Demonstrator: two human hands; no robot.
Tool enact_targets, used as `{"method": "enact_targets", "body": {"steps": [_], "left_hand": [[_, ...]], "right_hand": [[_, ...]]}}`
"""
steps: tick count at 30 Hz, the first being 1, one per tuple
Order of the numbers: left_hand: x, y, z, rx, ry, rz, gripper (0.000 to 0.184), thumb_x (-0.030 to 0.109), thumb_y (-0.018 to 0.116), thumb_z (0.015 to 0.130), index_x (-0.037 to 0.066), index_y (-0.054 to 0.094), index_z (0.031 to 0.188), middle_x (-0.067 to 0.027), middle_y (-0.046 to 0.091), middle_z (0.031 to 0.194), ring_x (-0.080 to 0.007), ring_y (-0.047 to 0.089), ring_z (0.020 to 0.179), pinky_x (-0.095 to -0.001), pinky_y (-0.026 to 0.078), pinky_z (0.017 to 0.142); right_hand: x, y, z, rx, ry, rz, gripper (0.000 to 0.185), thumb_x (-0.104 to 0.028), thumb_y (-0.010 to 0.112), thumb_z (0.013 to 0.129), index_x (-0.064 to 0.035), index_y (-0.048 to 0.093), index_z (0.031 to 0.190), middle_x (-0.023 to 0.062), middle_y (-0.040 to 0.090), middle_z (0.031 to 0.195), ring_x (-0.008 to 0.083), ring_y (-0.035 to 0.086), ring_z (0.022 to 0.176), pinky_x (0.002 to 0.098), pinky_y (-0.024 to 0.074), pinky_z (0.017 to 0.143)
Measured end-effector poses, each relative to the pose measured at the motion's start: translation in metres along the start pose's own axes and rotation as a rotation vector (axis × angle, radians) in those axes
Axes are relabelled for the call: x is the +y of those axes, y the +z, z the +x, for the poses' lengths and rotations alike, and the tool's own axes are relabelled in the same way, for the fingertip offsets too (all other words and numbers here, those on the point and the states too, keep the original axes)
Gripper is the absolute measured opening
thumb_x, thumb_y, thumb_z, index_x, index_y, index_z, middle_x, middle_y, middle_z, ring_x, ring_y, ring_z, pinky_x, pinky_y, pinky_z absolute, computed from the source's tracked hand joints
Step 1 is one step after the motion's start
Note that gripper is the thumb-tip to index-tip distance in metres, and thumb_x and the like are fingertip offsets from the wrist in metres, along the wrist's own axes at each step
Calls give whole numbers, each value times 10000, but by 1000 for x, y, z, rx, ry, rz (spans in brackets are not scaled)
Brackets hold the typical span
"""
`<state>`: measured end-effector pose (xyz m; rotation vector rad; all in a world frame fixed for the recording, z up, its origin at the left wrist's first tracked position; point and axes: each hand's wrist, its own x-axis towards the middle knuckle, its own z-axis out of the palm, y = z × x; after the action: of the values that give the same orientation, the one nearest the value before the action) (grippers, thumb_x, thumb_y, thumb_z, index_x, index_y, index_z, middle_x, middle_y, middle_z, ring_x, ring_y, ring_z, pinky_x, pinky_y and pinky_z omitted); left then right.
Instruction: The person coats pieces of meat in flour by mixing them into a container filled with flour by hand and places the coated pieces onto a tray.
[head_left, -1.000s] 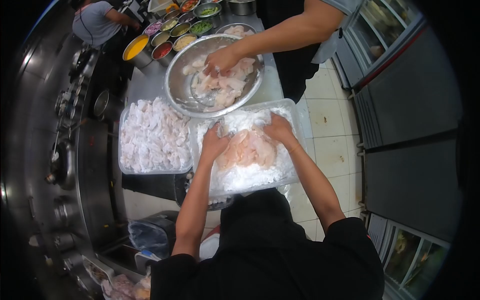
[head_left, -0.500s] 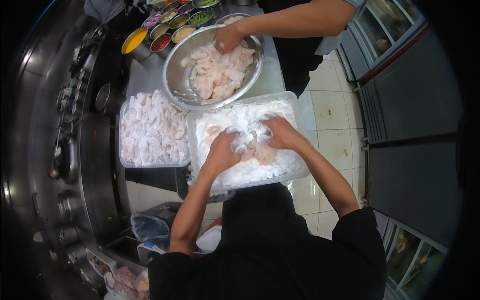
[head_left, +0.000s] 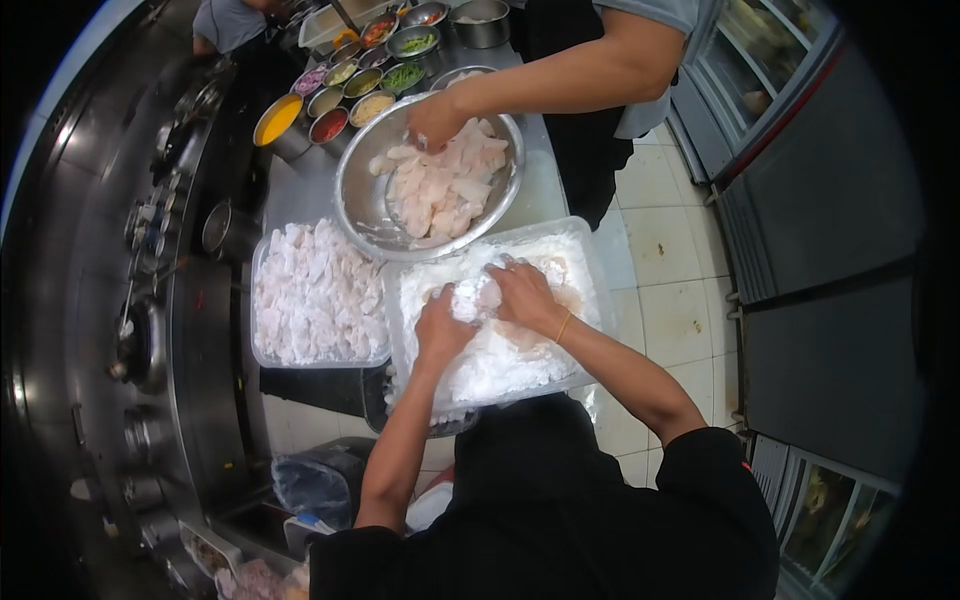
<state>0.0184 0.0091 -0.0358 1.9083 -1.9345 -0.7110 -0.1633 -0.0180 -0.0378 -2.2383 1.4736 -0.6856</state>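
A plastic tub (head_left: 597, 290) of white flour (head_left: 510, 375) lies in front of me. Inside it, my left hand (head_left: 443, 328) curls its fingers against flour-coated raw meat pieces (head_left: 474, 299). From the other side, my right hand (head_left: 528, 298) is closed around the same clump, so the pieces sit between both hands. More pale meat, partly dusted, shows beside my right hand. Which exact pieces each hand grips is partly hidden by flour and fingers.
A second tub (head_left: 318, 290), heaped with floured pieces, stands at left. Behind, a co-worker's hand (head_left: 437, 122) reaches into a steel colander (head_left: 345, 195) of raw meat. Several ingredient bowls (head_left: 329, 125) stand farther back. A stove (head_left: 150, 340) lines the left; refrigerators (head_left: 820, 220) stand right.
My hands have drawn closer together, gathering floured pieces between them. The co-worker's hand has moved left in the colander. The view has shifted, so the tubs appear lower.
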Motion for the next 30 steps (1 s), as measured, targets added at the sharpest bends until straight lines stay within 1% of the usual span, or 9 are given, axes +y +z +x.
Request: {"method": "enact_targets", "body": {"steps": [3,4,7,8,13,16,20,26,30], "left_hand": [[17,-32,-8,37,-21,-75,698,180,802,609,-15,532,1223,-233,597,1128,-380,571,1067,-397,471,907],[10,-31,-10,161,70,-104,678,149,789,612,-30,529,1211,-246,607,1088,-406,574,1035,-414,471,889],[-3,-36,-19,162,87,-154,654,100,737,627,-67,519,1220,-281,597,1068,-419,576,1009,-409,469,886],[-8,-36,-23,150,60,-166,657,101,732,627,-71,517,1223,-287,593,1074,-422,568,1022,-414,461,897],[-12,-29,-26,28,32,20,765,159,765,617,-71,465,1282,-322,528,1185,-437,496,1137,-480,409,952],[7,-18,-30,-53,107,226,884,228,812,601,1,414,1357,-344,416,1315,-480,427,1187,-540,372,970],[24,-5,-15,-104,-18,269,909,259,837,584,136,422,1383,-346,321,1384,-566,410,1142,-571,426,901],[3,-3,13,94,-3,38,611,165,809,591,50,615,1158,-282,529,1191,-420,558,1036,-453,485,858],[-1,-31,3,164,82,-281,565,87,739,629,-76,589,1149,-290,616,1015,-396,594,1005,-401,479,866]], "right_hand": [[-8,-11,8,-13,69,160,508,-86,683,615,-6,617,1112,266,613,1027,398,599,952,430,460,915],[-6,-20,11,-157,106,292,587,-80,674,622,36,565,1187,292,579,1129,406,557,1076,409,412,999],[12,-30,-1,-117,62,441,682,-81,665,638,75,478,1275,309,506,1259,406,473,1212,387,356,1063],[18,-40,-1,-243,99,335,736,-81,651,655,89,410,1329,314,440,1338,405,397,1290,374,319,1093],[41,-62,-20,-352,92,139,748,-116,669,636,72,426,1318,310,472,1303,430,418,1256,401,331,1081],[28,-67,-25,-475,126,-17,770,-149,692,615,20,440,1323,284,535,1223,424,478,1186,426,371,1038],[22,-41,-26,-571,74,-174,771,-169,703,609,-56,456,1331,229,612,1090,396,553,1067,458,433,938],[12,-12,-5,-199,119,-7,601,-151,689,654,-40,555,1229,221,653,963,400,603,943,452,470,825],[-6,-27,8,-109,23,297,526,-93,616,689,12,559,1201,244,647,968,387,615,933,430,491,825]]}}
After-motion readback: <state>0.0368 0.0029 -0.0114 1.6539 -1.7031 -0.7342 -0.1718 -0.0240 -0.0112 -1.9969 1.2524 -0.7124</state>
